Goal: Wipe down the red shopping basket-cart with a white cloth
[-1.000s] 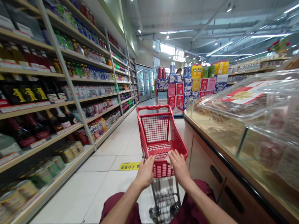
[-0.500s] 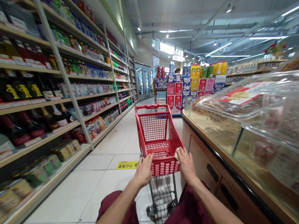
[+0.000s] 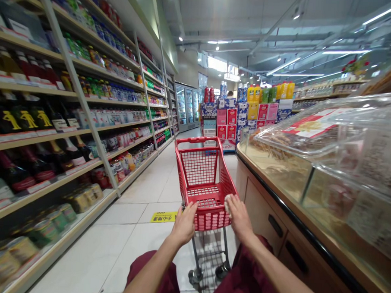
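A red plastic shopping cart (image 3: 209, 191) stands upright on wheels right before me, with a mesh basket. My left hand (image 3: 185, 223) lies at the basket's near left corner, fingers curled over the rim. At the near right corner, my right hand (image 3: 239, 216) presses a small white crumpled wad (image 3: 228, 202), like a cloth or tissue, against the rim. Its fingers are bent around the wad, which is partly hidden beneath them. No goods show inside the basket.
Drink shelves (image 3: 99, 127) run along the left. Close on the right is a glass-edged counter (image 3: 307, 186) with clear food packs (image 3: 316, 121) on top. Stacked drink cartons (image 3: 227, 124) stand ahead, near glass-door fridges (image 3: 187, 104). A yellow floor sign (image 3: 163, 217) lies left of the cart.
Cart, shelves and counter sit slightly further left in view. My right hand with the white wad has shifted a little left and down; both hands stay at the basket rim.
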Available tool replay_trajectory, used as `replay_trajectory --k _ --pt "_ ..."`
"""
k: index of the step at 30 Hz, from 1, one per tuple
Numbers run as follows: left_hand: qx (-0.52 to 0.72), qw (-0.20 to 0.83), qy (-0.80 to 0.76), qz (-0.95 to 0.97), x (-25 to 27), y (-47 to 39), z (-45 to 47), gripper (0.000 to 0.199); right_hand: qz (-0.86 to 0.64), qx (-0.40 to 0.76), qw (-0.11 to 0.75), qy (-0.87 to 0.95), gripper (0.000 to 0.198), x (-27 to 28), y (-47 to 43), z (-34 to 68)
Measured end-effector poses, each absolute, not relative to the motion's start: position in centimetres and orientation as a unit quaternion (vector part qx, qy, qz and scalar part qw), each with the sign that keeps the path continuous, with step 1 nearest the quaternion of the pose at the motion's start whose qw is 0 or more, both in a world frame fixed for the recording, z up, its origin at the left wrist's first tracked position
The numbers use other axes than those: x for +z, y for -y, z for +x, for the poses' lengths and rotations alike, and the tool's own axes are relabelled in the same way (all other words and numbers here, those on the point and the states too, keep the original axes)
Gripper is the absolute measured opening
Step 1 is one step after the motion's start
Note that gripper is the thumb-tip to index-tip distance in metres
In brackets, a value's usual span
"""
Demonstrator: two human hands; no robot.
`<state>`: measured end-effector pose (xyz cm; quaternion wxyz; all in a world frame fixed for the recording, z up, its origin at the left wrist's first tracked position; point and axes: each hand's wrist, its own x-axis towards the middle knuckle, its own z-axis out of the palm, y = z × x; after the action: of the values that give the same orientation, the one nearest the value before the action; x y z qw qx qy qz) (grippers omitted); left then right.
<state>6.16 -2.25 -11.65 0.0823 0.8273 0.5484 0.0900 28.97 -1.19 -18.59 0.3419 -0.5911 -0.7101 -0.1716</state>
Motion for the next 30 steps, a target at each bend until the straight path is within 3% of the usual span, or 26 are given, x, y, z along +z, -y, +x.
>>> replay_trajectory --k 3,7,13,19,26,30 --pt "0.084 0.087 -0.542 0.831 -11.5 2.2 6.3 0.069 -0.524 -0.172 0.361 0.752 0.056 -18.7 1.3 27.1" --pt "0.078 0.086 -0.54 0.833 -11.4 2.2 6.2 0.068 -0.572 -0.186 0.383 0.701 0.056 -19.5 1.7 29.3" --pt "0.07 0.091 -0.541 0.833 -11.3 2.0 6.3 0.068 -0.584 -0.171 0.325 0.724 0.061 -24.4 4.0 30.8" --pt "0.07 0.102 -0.537 0.834 -11.0 1.8 6.5 0.066 -0.526 -0.207 0.395 0.724 0.054 -20.6 4.1 26.7" --pt "0.075 0.113 -0.538 0.832 -11.3 1.6 6.4 0.069 -0.433 -0.206 0.341 0.809 0.05 -23.0 4.7 22.7" --pt "0.077 0.111 -0.535 0.834 -11.2 1.5 6.2 0.067 -0.427 -0.198 0.356 0.808 0.05 -21.3 4.9 20.6"
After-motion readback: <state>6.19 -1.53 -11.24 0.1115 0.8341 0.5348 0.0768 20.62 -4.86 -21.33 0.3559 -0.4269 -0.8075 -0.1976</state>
